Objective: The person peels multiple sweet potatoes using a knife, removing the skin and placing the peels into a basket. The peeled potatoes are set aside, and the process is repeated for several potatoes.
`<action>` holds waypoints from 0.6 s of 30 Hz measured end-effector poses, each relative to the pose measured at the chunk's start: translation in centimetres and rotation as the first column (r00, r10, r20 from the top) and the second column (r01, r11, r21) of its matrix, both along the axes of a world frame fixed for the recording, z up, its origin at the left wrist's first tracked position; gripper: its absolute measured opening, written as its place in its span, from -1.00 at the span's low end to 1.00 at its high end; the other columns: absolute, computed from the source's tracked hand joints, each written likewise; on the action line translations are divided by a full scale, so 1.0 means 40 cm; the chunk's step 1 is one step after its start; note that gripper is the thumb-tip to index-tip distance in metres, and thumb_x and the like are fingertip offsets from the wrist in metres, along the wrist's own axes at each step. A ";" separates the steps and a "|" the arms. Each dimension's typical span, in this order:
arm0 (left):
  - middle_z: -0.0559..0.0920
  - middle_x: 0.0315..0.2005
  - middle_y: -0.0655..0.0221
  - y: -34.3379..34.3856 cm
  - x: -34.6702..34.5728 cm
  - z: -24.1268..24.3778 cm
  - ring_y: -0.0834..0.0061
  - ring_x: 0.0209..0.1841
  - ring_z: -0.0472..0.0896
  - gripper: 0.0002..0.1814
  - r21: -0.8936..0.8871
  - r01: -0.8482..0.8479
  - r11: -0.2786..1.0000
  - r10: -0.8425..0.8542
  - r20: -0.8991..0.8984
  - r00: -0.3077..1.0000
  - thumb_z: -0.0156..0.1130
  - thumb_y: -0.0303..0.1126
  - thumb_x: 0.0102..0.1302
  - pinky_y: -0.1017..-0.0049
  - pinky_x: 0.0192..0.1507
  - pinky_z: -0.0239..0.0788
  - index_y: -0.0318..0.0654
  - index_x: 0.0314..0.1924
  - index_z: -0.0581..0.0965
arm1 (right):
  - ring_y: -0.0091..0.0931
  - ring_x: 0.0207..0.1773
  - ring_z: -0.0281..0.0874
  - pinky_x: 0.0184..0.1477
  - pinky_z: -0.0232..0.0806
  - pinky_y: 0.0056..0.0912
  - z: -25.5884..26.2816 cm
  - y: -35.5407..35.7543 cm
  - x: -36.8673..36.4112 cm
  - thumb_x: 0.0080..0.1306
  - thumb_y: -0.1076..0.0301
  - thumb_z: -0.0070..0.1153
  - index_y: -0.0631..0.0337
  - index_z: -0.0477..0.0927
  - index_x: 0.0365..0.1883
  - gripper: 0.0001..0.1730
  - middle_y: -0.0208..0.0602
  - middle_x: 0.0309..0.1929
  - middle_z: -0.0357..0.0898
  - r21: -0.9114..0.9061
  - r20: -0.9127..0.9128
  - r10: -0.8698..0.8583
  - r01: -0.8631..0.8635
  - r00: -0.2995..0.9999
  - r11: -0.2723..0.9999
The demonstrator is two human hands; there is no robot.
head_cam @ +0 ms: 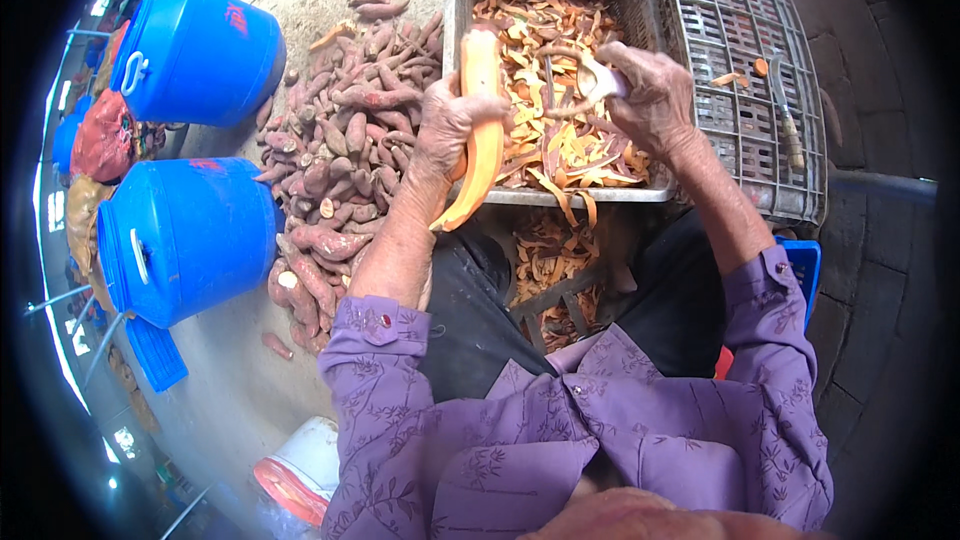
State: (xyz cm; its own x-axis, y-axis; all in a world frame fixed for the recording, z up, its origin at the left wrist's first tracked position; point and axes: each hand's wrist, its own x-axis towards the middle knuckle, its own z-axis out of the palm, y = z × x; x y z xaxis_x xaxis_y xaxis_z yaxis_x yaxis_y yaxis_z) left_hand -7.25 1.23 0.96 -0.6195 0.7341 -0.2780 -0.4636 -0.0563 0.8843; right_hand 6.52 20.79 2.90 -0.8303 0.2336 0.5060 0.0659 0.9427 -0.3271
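My left hand is wrapped around the middle of a long, mostly peeled sweet potato, its orange flesh bare. The root slants over the left part of a plastic crate, its lower end bending toward my lap. In my right hand is a peeler with a pale handle and a brown bow-shaped frame. The peeler hangs above the crate, apart from the root. Beneath both hands lie orange and purple-brown peelings, with a few strips dangling over the near rim.
A heap of unpeeled sweet potatoes lies on the floor to the left, beside two blue plastic barrels. An upturned crate at the right bears a knife and small orange scraps. More peelings lie between my knees.
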 end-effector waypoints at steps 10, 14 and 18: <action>0.53 -0.39 0.32 -0.067 0.084 0.075 0.50 -0.52 0.56 -0.37 -0.171 0.259 0.951 -0.248 0.082 0.965 0.30 -0.66 -0.25 0.53 -0.58 0.46 -0.44 -0.04 0.38 | -0.57 -0.41 0.53 -0.29 0.39 -0.39 -0.067 0.025 -0.109 0.31 0.32 -0.01 -0.07 0.56 -0.33 -0.90 -0.52 -0.51 0.51 0.454 0.037 0.210 -0.203 0.977 0.868; 0.52 -0.45 0.35 -0.065 0.135 0.067 0.53 -0.60 0.52 -0.47 -0.214 0.202 0.956 -0.196 0.046 0.979 0.33 -0.57 -0.20 0.56 -0.60 0.47 -0.42 -0.12 0.42 | -0.38 -0.48 0.57 -0.45 0.37 -0.23 -0.045 0.219 0.003 0.25 0.34 0.05 -0.10 0.59 -0.33 -0.90 -0.37 -0.54 0.57 0.283 0.051 -0.205 0.183 0.977 0.941; 0.55 -0.50 0.26 -0.036 0.142 0.008 0.43 -0.56 0.57 -0.66 -0.084 0.011 0.996 0.000 0.138 0.990 0.29 -0.56 -0.03 0.50 -0.58 0.49 -0.44 -0.22 0.42 | -0.10 -0.25 0.60 -0.29 0.41 -0.05 -0.069 0.277 0.154 0.10 0.21 0.06 0.10 0.57 -0.32 -0.77 -0.12 -0.36 0.63 0.100 0.410 -0.479 0.484 0.776 0.869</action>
